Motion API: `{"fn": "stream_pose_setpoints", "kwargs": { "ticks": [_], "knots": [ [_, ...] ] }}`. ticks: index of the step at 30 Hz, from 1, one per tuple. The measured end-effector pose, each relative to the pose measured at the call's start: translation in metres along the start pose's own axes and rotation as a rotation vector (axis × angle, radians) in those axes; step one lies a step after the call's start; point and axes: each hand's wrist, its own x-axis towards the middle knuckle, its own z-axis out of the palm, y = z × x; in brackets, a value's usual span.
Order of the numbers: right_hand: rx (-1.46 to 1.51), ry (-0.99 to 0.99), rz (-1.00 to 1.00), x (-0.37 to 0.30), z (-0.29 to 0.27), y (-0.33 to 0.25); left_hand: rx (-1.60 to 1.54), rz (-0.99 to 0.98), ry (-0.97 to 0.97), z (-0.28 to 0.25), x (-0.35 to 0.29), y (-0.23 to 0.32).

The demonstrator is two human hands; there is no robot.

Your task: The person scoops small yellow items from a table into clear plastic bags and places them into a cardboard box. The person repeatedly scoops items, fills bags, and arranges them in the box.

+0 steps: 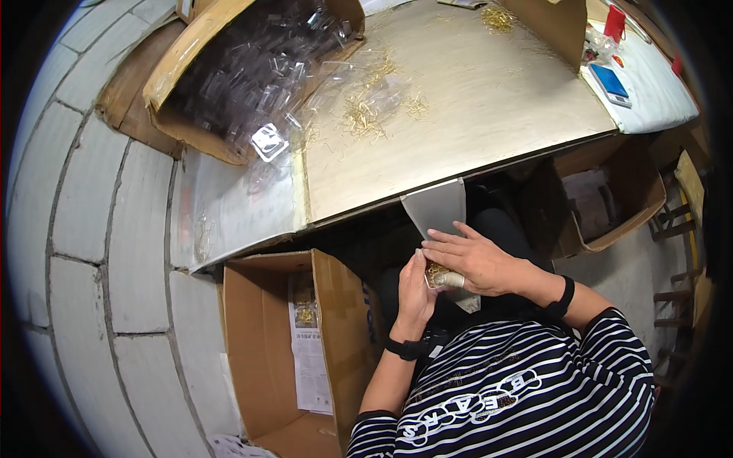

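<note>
Above the lap, the left hand (416, 296) grips a small clear case (435, 274) of gold-coloured pieces; the right hand (482, 263) lies over it, its hold unclear. Packed pieces (305, 311) in the lower carton (256, 343) appear finished; loose pieces (362, 120) on the tabletop (489, 99) seemingly await casing.

One left hand (416, 294) and one right hand (479, 263) are touching one little clear case (434, 272). Two black wristbands (563, 298) (406, 349) are being worn. Three brown boxes (157, 85) (343, 328) (641, 206) are showing their insides. One table (458, 99) and one blue-topped scale (608, 82) are showing too. Too many gold pins (363, 119) and clear boxes (263, 88) to count are lying in heaps.
</note>
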Motion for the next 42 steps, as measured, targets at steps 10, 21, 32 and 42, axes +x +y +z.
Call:
{"fn": "stream_pose_setpoints", "kwargs": {
  "ticks": [10,21,32,42],
  "knots": [
    [-0.144,0.019,-0.084,0.007,-0.005,-0.006,-0.011,0.117,0.129,0.005,-0.003,0.016],
    [0.173,0.369,0.059,0.019,-0.001,0.005,0.261,0.282,0.259,-0.029,-0.057,0.127],
    [0.132,0.084,0.040,0.048,0.024,-0.022,0.001,0.444,0.278,-0.128,-0.147,0.190],
    [0.045,-0.151,-0.040,0.073,0.046,-0.047,0.050,0.416,0.397,-0.179,-0.173,0.178]
  ]
}}
